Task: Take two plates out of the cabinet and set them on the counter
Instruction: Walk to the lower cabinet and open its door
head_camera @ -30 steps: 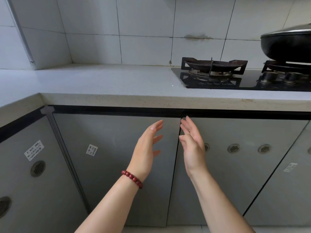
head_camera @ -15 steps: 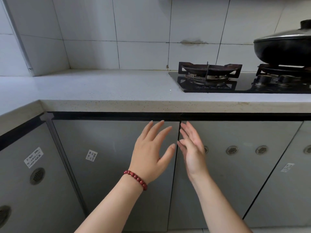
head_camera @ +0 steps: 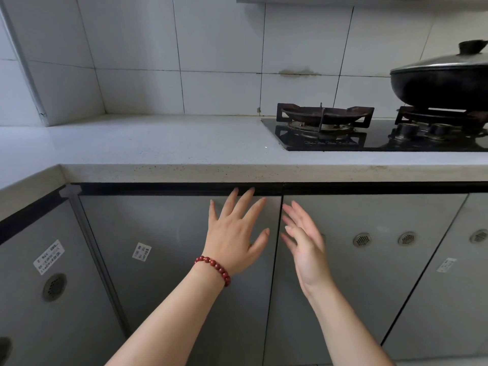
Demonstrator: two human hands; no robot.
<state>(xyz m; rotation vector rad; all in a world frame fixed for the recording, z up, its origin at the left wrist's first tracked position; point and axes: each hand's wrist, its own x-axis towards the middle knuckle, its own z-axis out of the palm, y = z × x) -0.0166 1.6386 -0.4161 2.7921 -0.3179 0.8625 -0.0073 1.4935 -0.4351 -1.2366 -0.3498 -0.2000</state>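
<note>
Grey cabinet doors stand closed under the counter; the left door point(head_camera: 169, 260) and the right door point(head_camera: 369, 273) meet at a seam between my hands. My left hand point(head_camera: 235, 233), with a red bead bracelet on its wrist, is open with fingers spread, its fingertips at the top edge of the left door under the black strip. My right hand point(head_camera: 303, 241) is open, edge-on, in front of the right door beside the seam. No plates are in view. The pale speckled counter point(head_camera: 158, 143) runs above the doors.
A black gas hob point(head_camera: 369, 136) sits on the counter at the right, with a lidded black wok point(head_camera: 443, 80) on its far burner. White tiled wall behind. More closed grey doors with round vents point(head_camera: 54, 286) lie to the left and far right.
Both hands have risen toward the top of the doors. My left hand turned from edge-on to palm toward the door, fingers spread. The view tilted up a little.
</note>
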